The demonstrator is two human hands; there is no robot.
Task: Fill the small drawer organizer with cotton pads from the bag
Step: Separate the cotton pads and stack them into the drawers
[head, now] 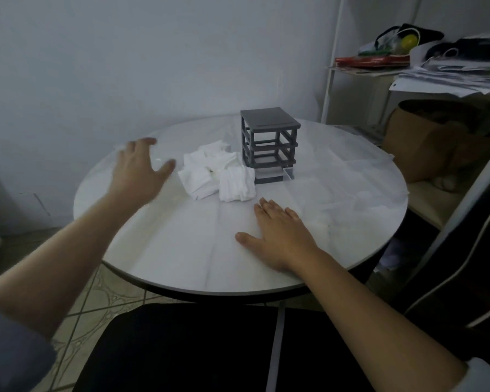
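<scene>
A small dark grey drawer organizer (269, 137) stands on the round white table (181, 250), toward the back. Its upper slots are bare frames; a clear drawer (275, 174) sticks out at the bottom. A pile of white cotton pads (218, 172) lies loose on the table right beside the organizer's left side. My left hand (137, 171) hovers open, fingers spread, just left of the pile and not touching it. My right hand (280, 234) rests flat on the table in front of the pile, holding nothing. No bag is in sight.
A thin clear plastic sheet (337, 171) covers the tabletop. At the right stand a white shelf (408, 75) piled with papers and bags, a brown paper bag (425, 145) and a chair's frame (464, 250). My dark-clothed lap is under the table's near edge.
</scene>
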